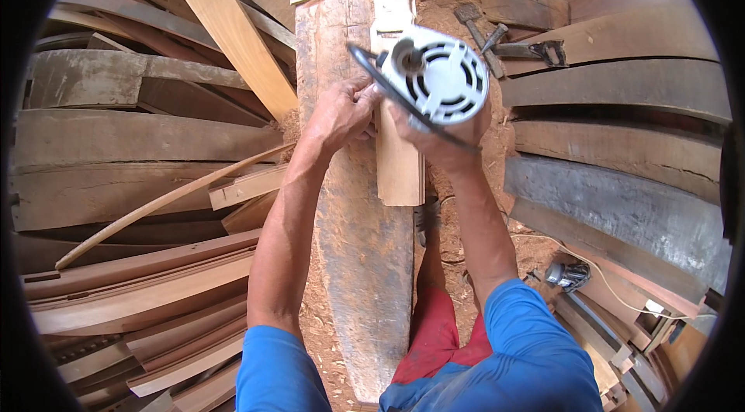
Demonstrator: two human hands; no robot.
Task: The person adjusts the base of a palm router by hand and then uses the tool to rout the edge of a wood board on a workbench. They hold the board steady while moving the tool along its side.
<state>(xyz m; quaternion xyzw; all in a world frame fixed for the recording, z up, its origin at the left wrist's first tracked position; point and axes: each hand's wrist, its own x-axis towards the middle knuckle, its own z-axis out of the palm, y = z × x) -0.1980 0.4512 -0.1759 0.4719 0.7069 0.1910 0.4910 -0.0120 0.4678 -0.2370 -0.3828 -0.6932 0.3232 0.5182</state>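
A: What is taken up by the most space?
B: Wide boards (621,133) are stacked along both sides of the tabletop (365,280), a long, worn wooden slab.
A: And on it?
B: A narrow wooden workpiece (398,171) is laid lengthwise at the tabletop's right edge. Over it, a corded power tool (450,80) with a white vented housing is held.
A: Held how?
B: It is gripped by the right hand (446,147), closed round the housing above the tabletop's right edge; most fingers are hidden. The left hand (341,111) is placed over the tabletop's middle, fingers curled beside the tool; whether anything is gripped there cannot be told.
A: Anything smaller?
B: A hammer (468,15) is seen lying in sawdust right of the tabletop's far part.
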